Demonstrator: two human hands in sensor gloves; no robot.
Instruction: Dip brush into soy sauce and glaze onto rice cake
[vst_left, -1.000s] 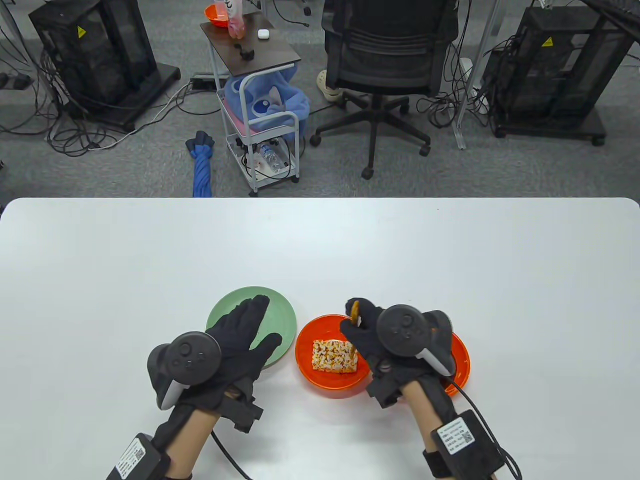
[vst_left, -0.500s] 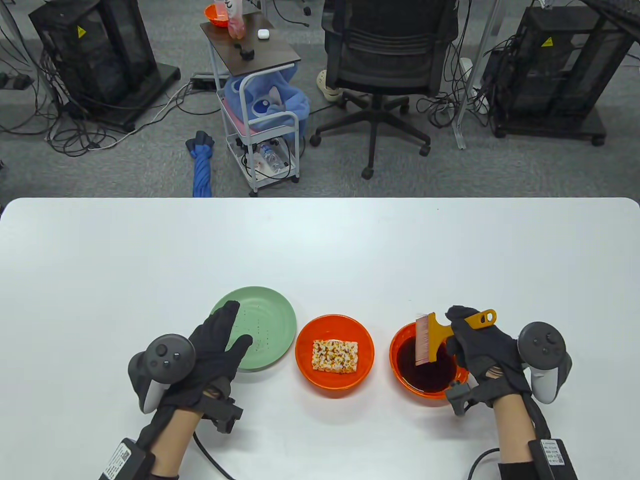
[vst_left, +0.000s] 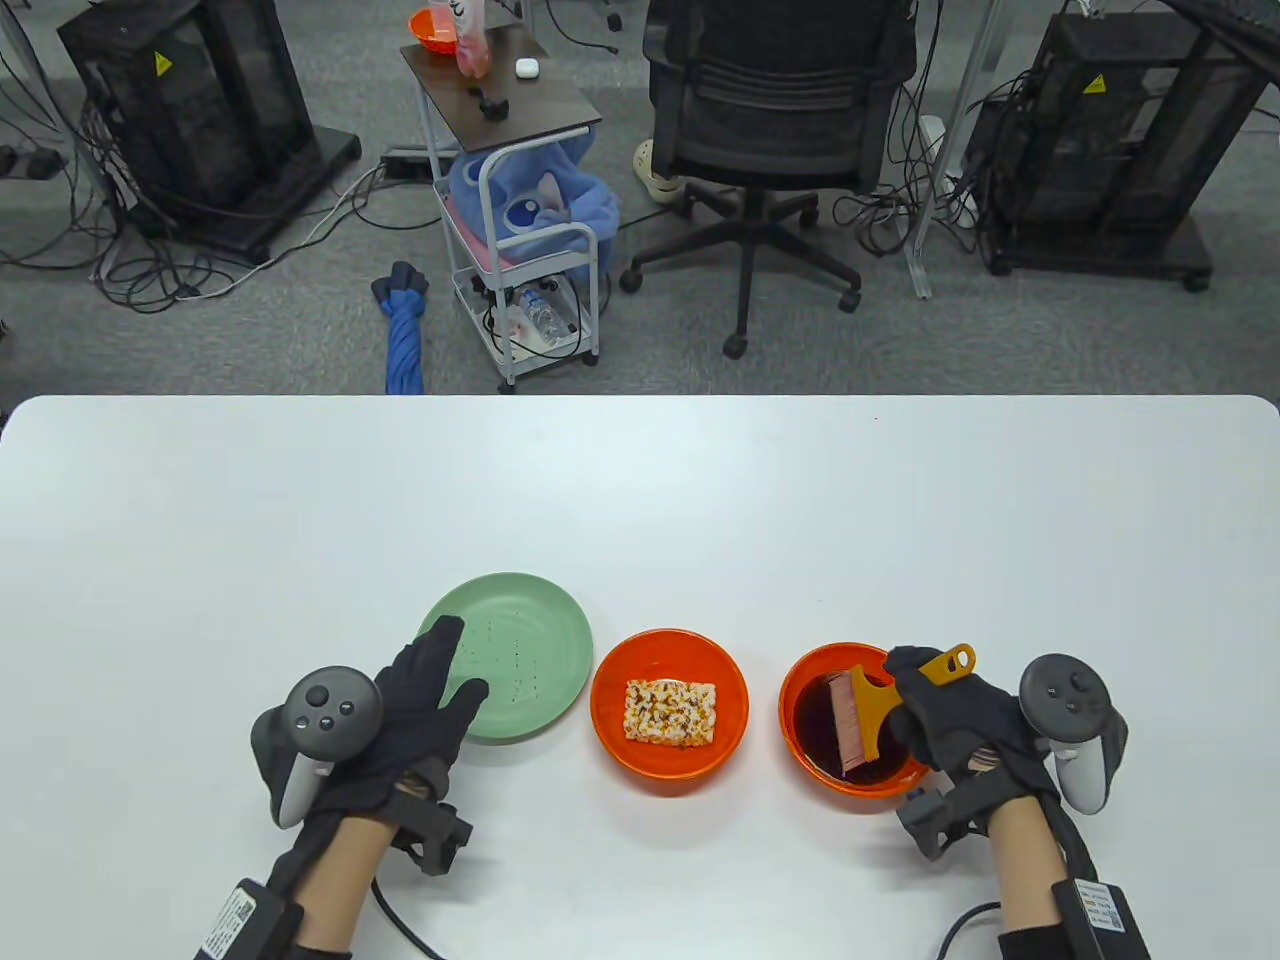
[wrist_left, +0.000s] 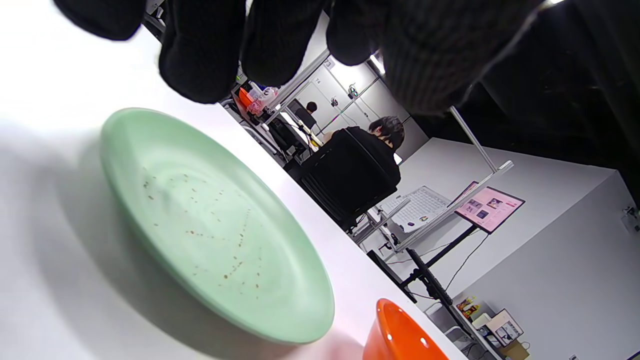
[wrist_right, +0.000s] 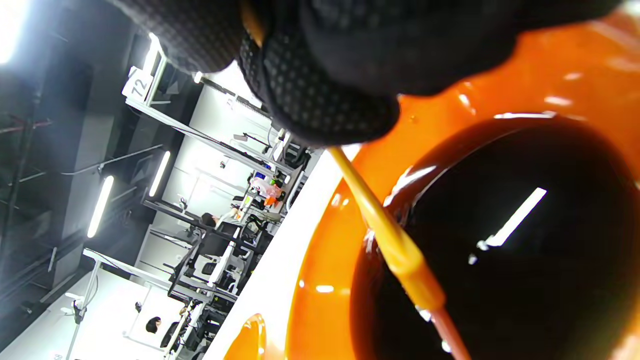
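Note:
My right hand (vst_left: 945, 700) grips the yellow handle of a flat brush (vst_left: 868, 708), with the pink bristles (vst_left: 846, 722) lowered into the dark soy sauce (vst_left: 880, 745) in the orange bowl (vst_left: 800, 672) at the right. In the right wrist view the brush (wrist_right: 395, 245) reaches down into the sauce (wrist_right: 525, 260). A rice cake (vst_left: 671, 712) lies in the middle orange bowl (vst_left: 610, 700). My left hand (vst_left: 425, 690) lies flat and empty, fingers over the near-left edge of a green plate (vst_left: 520, 640).
The green plate (wrist_left: 210, 225) carries small brown specks. The white table (vst_left: 640, 500) stretches far behind the three dishes. Beyond its far edge stand an office chair (vst_left: 770, 150) and a small cart (vst_left: 510, 200).
My right hand carried the brush from over the rice cake bowl to the sauce bowl and lowered the bristles into the sauce. My left hand slid back off the green plate, toward the lower left.

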